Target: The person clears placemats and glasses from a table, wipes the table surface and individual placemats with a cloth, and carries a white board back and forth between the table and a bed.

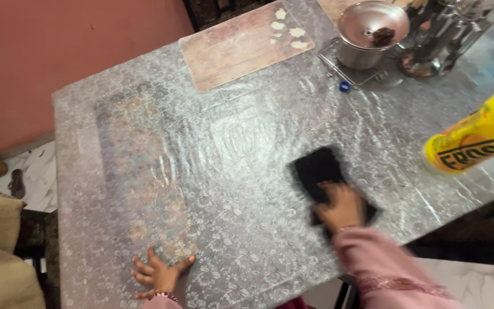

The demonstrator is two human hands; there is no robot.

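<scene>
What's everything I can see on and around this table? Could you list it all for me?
table: one, covered in clear patterned plastic, fills the view
dark cloth: one, black, right of centre under the right hand
placemat: one, brown wood look, far edge
metal pot: one, silver, far right on a wire stand
wire stand: one, silver, under the pot
bottle cap: one, blue, beside the stand
yellow bottle: one, lying at the right edge
left hand: flat on the table, near edge
right hand: pink sleeve, pressing the cloth
</scene>
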